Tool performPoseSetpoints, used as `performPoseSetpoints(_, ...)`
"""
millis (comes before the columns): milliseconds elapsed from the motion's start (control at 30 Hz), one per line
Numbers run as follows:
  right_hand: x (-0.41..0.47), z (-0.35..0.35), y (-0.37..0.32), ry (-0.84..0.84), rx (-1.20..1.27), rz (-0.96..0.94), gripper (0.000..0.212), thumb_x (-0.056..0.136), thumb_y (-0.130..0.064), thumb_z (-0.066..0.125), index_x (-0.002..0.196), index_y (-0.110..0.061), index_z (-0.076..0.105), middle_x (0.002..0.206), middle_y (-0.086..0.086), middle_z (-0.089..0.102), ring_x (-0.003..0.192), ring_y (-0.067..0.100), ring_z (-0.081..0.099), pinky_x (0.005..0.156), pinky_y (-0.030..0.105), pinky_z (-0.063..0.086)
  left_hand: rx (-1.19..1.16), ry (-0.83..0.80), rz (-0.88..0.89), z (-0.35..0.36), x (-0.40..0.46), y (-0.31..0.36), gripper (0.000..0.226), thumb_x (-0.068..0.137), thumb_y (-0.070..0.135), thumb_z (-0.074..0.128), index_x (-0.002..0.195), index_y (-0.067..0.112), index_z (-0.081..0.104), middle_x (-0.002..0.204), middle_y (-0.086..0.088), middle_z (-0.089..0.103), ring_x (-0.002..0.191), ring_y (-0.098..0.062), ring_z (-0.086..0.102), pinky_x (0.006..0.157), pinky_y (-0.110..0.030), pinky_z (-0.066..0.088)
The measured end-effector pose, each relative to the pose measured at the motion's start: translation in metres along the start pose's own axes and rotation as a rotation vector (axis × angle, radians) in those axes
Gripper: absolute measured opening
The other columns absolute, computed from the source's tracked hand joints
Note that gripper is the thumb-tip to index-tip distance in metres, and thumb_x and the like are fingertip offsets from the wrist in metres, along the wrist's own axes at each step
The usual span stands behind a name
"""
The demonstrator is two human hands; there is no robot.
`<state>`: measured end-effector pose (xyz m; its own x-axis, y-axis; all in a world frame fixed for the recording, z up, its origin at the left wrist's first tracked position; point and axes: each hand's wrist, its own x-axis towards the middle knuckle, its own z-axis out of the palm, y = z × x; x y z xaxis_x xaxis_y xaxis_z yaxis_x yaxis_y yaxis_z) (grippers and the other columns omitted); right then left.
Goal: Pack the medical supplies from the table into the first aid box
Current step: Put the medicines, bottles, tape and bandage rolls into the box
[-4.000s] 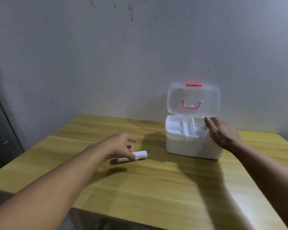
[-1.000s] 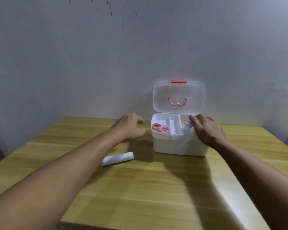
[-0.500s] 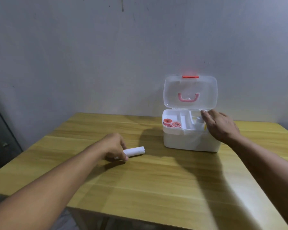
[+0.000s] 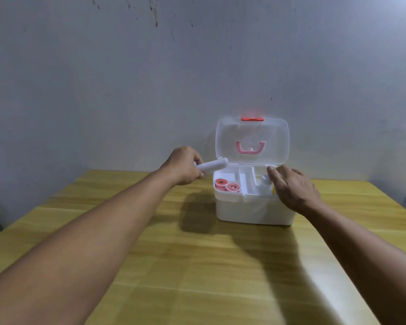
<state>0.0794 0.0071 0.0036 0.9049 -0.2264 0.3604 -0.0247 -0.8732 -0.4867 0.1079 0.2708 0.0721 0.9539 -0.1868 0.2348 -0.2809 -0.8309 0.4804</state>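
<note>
The white first aid box [image 4: 251,211] stands on the wooden table [image 4: 197,266] with its clear lid [image 4: 252,139] raised, showing a pink handle and red latch. Two red tape rolls [image 4: 226,185] lie in the left compartment of its white tray. My left hand [image 4: 185,168] grips a white bandage roll [image 4: 212,165] in the air, its far end just over the box's left rear corner. My right hand [image 4: 293,188] rests flat on the box's right rim, fingers spread, covering part of the right compartment.
A grey wall rises directly behind the table and the box. The table's left and right edges fall away toward a darker floor area. My two forearms stretch across the tabletop from the near side.
My left hand has lifted the white bandage roll off the table and carried it up and right to the box's left edge. The right hand stays on the box rim.
</note>
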Motion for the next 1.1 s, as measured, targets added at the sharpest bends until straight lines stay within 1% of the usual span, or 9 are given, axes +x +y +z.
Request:
performPoseSetpoints(200, 0.002, 0.002, 0.002, 0.011, -0.002, -0.004, 0.06, 0.092, -0.062, 0.021, 0.116, -0.02, 0.055, 0.124, 0.009, 0.063, 0.126, 0.028, 0.044, 0.09, 0.042, 0.039, -0.062, -0.04, 0.07, 0.029, 0.033, 0.039, 0.024, 0.077, 0.017, 0.077, 0.101, 0.014, 0.073, 0.117, -0.011, 0.065, 0.102, -0.024, 0.058, 0.081, -0.026, 0.039)
performPoseSetpoints(433, 0.004, 0.006, 0.005, 0.03, -0.01, 0.002, 0.059, 0.092, -0.063, 0.021, 0.109, -0.019, 0.057, 0.119, 0.006, 0.064, 0.122, 0.025, 0.046, 0.085, 0.04, 0.04, -0.166, -0.101, 0.075, 0.053, 0.047, 0.051, 0.021, 0.08, 0.017, 0.075, 0.101, 0.014, 0.071, 0.117, -0.012, 0.063, 0.096, -0.025, 0.056, 0.073, -0.03, 0.044)
performPoseSetpoints(600, 0.005, 0.008, 0.007, 0.035, 0.014, 0.013, 0.058, 0.089, -0.065, 0.021, 0.104, -0.021, 0.057, 0.113, 0.005, 0.065, 0.122, 0.026, 0.045, 0.082, 0.04, 0.04, -0.185, -0.056, 0.039, 0.06, 0.044, 0.051, 0.023, 0.083, 0.021, 0.071, 0.1, 0.006, 0.071, 0.132, -0.01, 0.059, 0.116, -0.03, 0.057, 0.076, -0.026, 0.039)
performPoseSetpoints(667, 0.005, 0.008, 0.007, 0.037, 0.012, 0.015, 0.059, 0.089, -0.065, 0.022, 0.105, -0.021, 0.057, 0.114, 0.006, 0.065, 0.122, 0.027, 0.045, 0.083, 0.04, 0.04, -0.199, -0.03, 0.011, 0.061, 0.04, 0.051, 0.026, 0.079, 0.027, 0.073, 0.089, 0.003, 0.074, 0.111, -0.004, 0.064, 0.101, -0.026, 0.06, 0.066, -0.022, 0.044)
performPoseSetpoints(733, 0.004, 0.008, 0.006, 0.035, 0.021, 0.022, 0.059, 0.09, -0.065, 0.023, 0.106, -0.02, 0.058, 0.115, 0.007, 0.065, 0.123, 0.028, 0.045, 0.084, 0.04, 0.041, -0.212, -0.022, -0.015, 0.063, 0.04, 0.048, 0.038, 0.07, 0.04, 0.075, 0.071, 0.003, 0.073, 0.084, 0.004, 0.057, 0.086, -0.018, 0.053, 0.073, -0.031, 0.054)
performPoseSetpoints(800, 0.004, 0.008, 0.007, 0.03, 0.023, 0.027, 0.06, 0.09, -0.065, 0.022, 0.108, -0.02, 0.057, 0.117, 0.008, 0.064, 0.126, 0.029, 0.044, 0.087, 0.042, 0.042, -0.19, -0.003, -0.022, 0.065, 0.037, 0.048, 0.052, 0.063, 0.059, 0.07, 0.058, 0.008, 0.064, 0.081, 0.004, 0.055, 0.083, -0.015, 0.05, 0.084, -0.039, 0.054)
performPoseSetpoints(867, 0.004, 0.008, 0.008, 0.023, 0.026, 0.03, 0.062, 0.089, -0.067, 0.021, 0.109, -0.021, 0.057, 0.118, 0.007, 0.064, 0.127, 0.03, 0.043, 0.089, 0.043, 0.042, -0.229, 0.01, -0.043, 0.065, 0.034, 0.05, 0.058, 0.066, 0.068, 0.055, 0.06, 0.011, 0.066, 0.08, 0.003, 0.064, 0.081, -0.018, 0.058, 0.083, -0.037, 0.053)
performPoseSetpoints(1000, 0.003, 0.007, 0.007, 0.014, 0.032, 0.025, 0.061, 0.09, -0.065, 0.021, 0.11, -0.02, 0.056, 0.118, 0.008, 0.064, 0.128, 0.03, 0.042, 0.09, 0.043, 0.042, -0.251, -0.034, -0.058, 0.064, 0.032, 0.047, 0.03, 0.068, 0.03, 0.046, 0.051, 0.013, 0.065, 0.076, 0.001, 0.071, 0.083, -0.032, 0.068, 0.077, -0.039, 0.058)
performPoseSetpoints(1100, 0.003, 0.007, 0.007, 0.017, 0.029, 0.032, 0.062, 0.09, -0.066, 0.021, 0.111, -0.02, 0.056, 0.118, 0.008, 0.063, 0.128, 0.03, 0.043, 0.09, 0.043, 0.043, -0.25, -0.074, -0.025, 0.066, 0.027, 0.043, 0.024, 0.067, 0.014, 0.054, 0.077, 0.007, 0.075, 0.121, -0.005, 0.068, 0.113, -0.027, 0.063, 0.092, -0.029, 0.046)
